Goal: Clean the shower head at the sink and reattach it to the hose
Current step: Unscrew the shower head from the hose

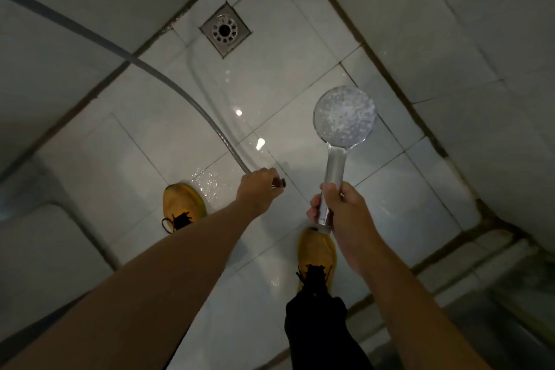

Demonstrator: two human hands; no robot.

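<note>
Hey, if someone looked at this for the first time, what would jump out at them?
The round shower head, held up by its handle in the right hand at centre right. Beside it the left hand grips the loose end of the hose, not joined. Further up, a square floor drain in wet white tiles.

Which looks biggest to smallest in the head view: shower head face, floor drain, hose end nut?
1. Shower head face, though it is held nearer the camera than the floor.
2. Floor drain.
3. Hose end nut, by far the smallest.
</note>
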